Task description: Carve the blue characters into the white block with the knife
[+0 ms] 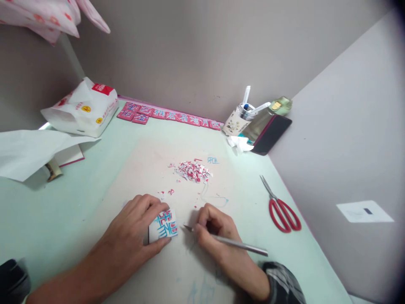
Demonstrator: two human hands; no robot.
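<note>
My left hand grips a small white card by its edges, thumb below and fingers above. Blue character strokes cover the card, with red showing in some cut-out parts. Just to the right, my right hand holds a slim silver craft knife like a pen. Its pointed blade aims left and stops a little short of the card. Beyond both hands lies a pile of red and white paper scraps, with a few loose bits nearer me.
Red scissors lie at the right. Behind stand a pen cup, a phone and crumpled tissue. A row of red character cards lines the wall. A tissue pack and white paper sit at the left.
</note>
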